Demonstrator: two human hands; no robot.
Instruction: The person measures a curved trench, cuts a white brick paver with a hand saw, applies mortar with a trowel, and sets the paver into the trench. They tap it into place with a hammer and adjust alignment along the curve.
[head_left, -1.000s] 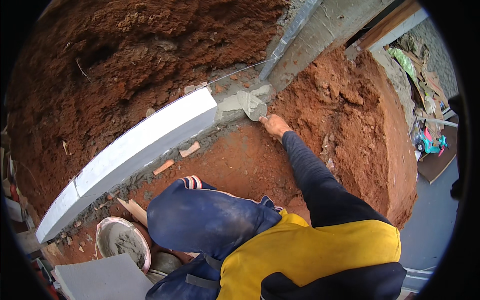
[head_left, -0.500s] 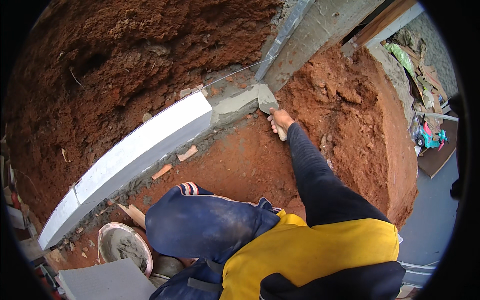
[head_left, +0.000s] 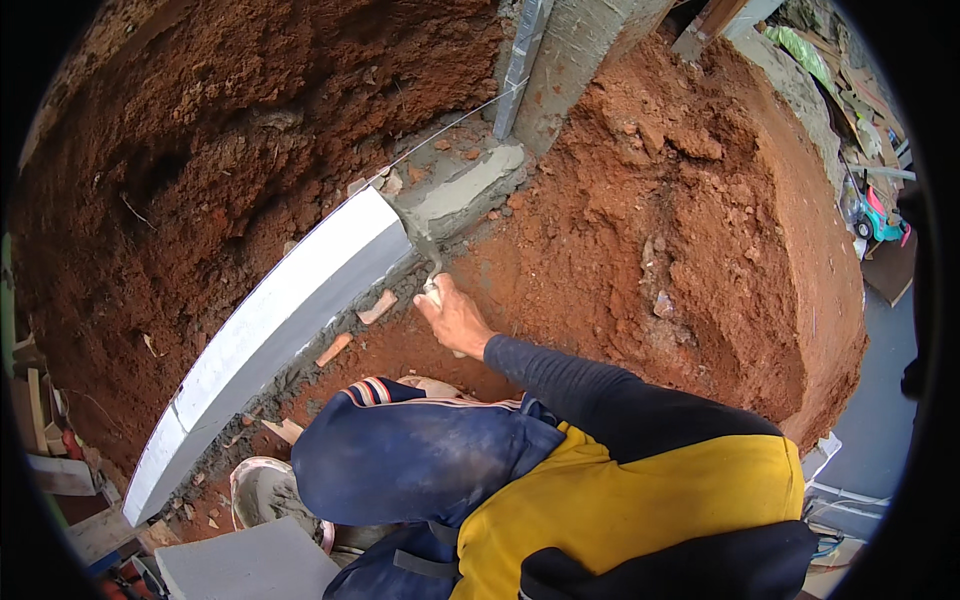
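Trowel (head_left: 428, 250): a small mortar-smeared blade, its tip against the end face of the white block, low in the trench between red earth banks; the handle is hidden in the fist.
Right hand (head_left: 455, 318): closed around the trowel handle, fingers curled tight, forearm in a dark sleeve coming up from the lower right.
Left hand: out of sight.
White block (head_left: 300, 300): long, pale, laid on edge along the trench, running from lower left up to the trowel.
Mortar bed (head_left: 465, 190): grey wet strip just past the block's end, reaching toward a grey concrete post (head_left: 585, 40).
String line (head_left: 450, 125): thin, taut, running above the block toward the post.
Brick chips (head_left: 375, 308): pale fragments on the soil just beside the block.
Bucket (head_left: 260, 490): round, probably holding grey mortar, near the bent knee in blue trousers (head_left: 410, 460).
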